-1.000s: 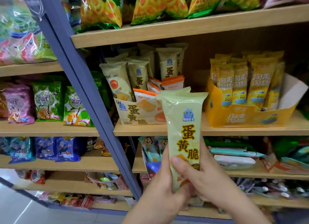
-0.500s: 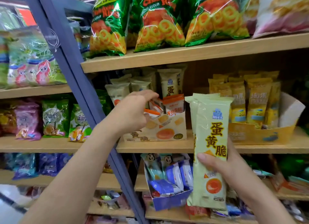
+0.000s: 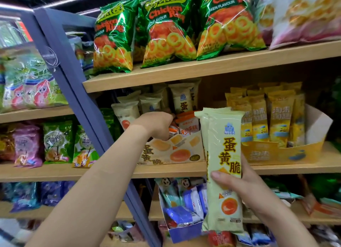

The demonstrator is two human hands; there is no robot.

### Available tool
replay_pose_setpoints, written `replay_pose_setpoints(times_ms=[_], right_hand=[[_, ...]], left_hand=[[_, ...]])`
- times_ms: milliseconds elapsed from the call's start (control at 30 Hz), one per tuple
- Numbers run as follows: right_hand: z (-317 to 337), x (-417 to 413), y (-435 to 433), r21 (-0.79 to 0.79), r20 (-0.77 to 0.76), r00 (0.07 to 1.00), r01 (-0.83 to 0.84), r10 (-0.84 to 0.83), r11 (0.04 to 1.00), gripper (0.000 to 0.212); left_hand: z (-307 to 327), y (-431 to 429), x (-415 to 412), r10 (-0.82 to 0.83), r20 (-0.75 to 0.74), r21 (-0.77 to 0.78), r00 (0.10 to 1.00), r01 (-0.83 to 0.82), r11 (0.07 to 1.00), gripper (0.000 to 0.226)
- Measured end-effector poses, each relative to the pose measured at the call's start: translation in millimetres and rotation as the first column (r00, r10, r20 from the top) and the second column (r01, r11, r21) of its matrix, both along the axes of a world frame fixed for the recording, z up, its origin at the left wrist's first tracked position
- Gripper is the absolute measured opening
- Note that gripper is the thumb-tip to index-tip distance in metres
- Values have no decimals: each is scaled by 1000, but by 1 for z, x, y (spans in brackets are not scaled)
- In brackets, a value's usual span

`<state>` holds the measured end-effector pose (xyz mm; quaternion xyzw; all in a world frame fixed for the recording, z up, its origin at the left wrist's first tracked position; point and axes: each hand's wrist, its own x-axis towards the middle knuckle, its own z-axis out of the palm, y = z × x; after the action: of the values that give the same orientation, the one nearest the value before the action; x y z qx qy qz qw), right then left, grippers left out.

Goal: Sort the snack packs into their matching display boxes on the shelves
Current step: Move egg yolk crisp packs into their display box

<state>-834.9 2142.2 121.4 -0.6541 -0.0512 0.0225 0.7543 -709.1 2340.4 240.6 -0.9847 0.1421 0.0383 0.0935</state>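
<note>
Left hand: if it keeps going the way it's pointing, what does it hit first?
Probably the orange-topped packs in the cream display box. The left hand already reaches into the box with its fingertips at them; whether it touches them is unclear.

Left hand's fingertips [image 3: 170, 117] hidden among orange packs [image 3: 186, 122].

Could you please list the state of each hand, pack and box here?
Right hand: holding a cream pack upright.
Left hand: reaching into the cream box, among orange packs.
Cream box: open, part filled.
Yellow box: open, yellow packs upright.
Blue box: open, packs leaning.
</note>
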Motion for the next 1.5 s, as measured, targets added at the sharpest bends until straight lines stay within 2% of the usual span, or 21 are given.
replay_pose_setpoints(times_ms=[67,167,233,433,600,700,767,867,1000,1100,1233,1300,1367,1433,1500], right_hand=[[0,3,0,15,0,1000,-6,6,1000,81],[2,8,0,26,27,999,-27,26,999,88],[5,12,2,39,51,998,-42,40,998,88],[9,29,18,66,92,991,-106,100,992,85],[9,38,23,61,96,987,-133,127,989,87],[5,40,22,117,73,991,-117,109,986,92],[1,40,22,147,43,995,-97,91,984,102],[-3,37,19,180,20,998,-58,55,982,111],[-7,26,7,209,26,998,-65,61,976,98],[-6,14,-1,231,28,995,-100,96,968,103],[4,-6,-14,254,81,990,-135,118,958,82],[8,-18,-27,271,97,992,-102,78,957,83],[10,-28,-41,247,105,993,-75,50,966,84],[8,-34,-53,180,86,995,-67,53,981,89],[2,-37,-61,112,58,996,-73,66,991,99]], left_hand=[[-2,-3,1,-24,39,89,999,20,996,10],[-8,-2,8,-51,64,176,997,39,984,35],[-9,0,11,-59,64,163,996,48,985,41],[-13,15,8,-82,84,-39,993,85,996,23],[-2,35,-4,-110,229,-241,967,166,956,34],[7,44,-16,-80,306,-317,949,181,931,56],[9,52,-27,-107,369,-380,923,254,889,64],[12,65,-48,-147,481,-428,864,378,821,65],[14,75,-76,-101,585,-474,805,439,763,63],[12,76,-99,-55,644,-550,763,512,660,69],[-12,51,-125,74,623,-725,779,540,427,65],[-39,32,-133,163,535,-830,829,478,288,60],[-70,5,-139,257,383,-922,888,351,161,60],[-100,-27,-141,343,228,-974,911,206,99,60],[-127,-55,-137,398,136,-991,907,127,51,59]])
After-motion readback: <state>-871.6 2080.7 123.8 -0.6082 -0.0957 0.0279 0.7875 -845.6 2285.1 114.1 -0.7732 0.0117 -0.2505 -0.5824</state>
